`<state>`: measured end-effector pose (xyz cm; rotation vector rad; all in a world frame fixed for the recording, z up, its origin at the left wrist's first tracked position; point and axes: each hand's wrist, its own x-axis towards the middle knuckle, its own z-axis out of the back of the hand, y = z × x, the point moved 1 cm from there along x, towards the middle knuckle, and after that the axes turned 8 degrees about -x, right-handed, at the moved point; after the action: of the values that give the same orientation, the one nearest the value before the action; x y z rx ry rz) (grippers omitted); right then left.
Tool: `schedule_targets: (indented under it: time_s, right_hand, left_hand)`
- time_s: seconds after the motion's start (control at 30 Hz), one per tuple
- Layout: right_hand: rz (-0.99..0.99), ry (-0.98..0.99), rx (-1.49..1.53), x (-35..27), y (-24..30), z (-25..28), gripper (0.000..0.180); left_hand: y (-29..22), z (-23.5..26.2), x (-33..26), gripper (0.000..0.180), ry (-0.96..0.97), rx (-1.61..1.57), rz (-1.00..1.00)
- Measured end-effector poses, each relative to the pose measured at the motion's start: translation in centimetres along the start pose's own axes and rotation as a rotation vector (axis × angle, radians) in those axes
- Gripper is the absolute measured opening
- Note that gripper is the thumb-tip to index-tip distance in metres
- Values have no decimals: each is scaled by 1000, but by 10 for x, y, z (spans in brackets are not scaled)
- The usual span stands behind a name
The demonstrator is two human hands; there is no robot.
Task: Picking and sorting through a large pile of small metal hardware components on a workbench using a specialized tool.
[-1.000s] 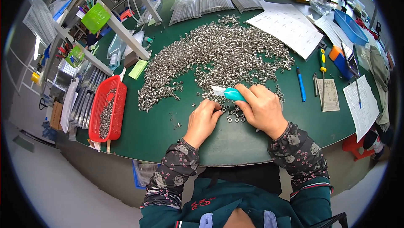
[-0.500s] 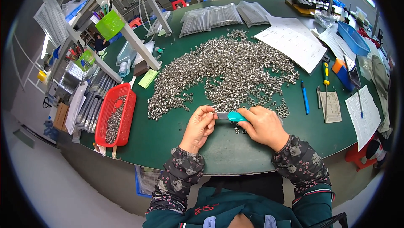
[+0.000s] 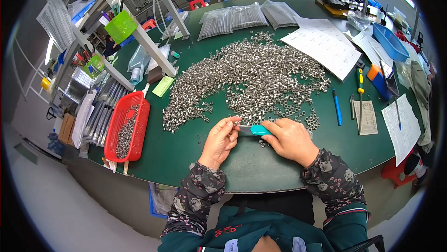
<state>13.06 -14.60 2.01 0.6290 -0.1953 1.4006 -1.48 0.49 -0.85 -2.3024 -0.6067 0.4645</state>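
Observation:
My right hand (image 3: 291,141) is closed around the teal handle of a utility knife (image 3: 260,130), its grey blade end pointing left. Between the thumb and fingertips of my left hand (image 3: 220,141) is a small metal ring (image 3: 236,123), and the knife's tip reaches up against it. Both hands are just in front of a wide heap of metal rings (image 3: 274,77) on the green table (image 3: 251,173). A few loose rings (image 3: 262,144) lie under the knife, near my right fingers.
At the left stands a red plastic basket (image 3: 145,112) partly filled with metal rings. Paper sheets (image 3: 326,49), a blue pen (image 3: 337,107) and a yellow-handled screwdriver (image 3: 360,84) lie on the right. Bagged metal rods (image 3: 249,18) line the back, and a shelf post (image 3: 153,49) rises at left.
The knife and my right hand have shifted very slightly left. The ring in my left fingertips shows a little more; otherwise both hands keep their places.

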Motion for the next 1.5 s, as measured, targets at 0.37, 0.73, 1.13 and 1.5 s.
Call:
schedule_targets:
  time_s: [0.37,0.73,1.13,1.5]
  right_hand:
    - [0,-2,-4,0,1,0,25]
    - [-7,20,-11,0,1,1,24]
    - [-27,55,27,-1,0,-2,26]
    - [-21,73,-29,1,4,1,24]
  left_hand:
    - [2,4,1,20,42,5,-20]
    - [2,4,1,20,17,24,14]
    - [5,2,1,14,16,73,-11]
    - [7,-1,-2,14,-23,111,-41]
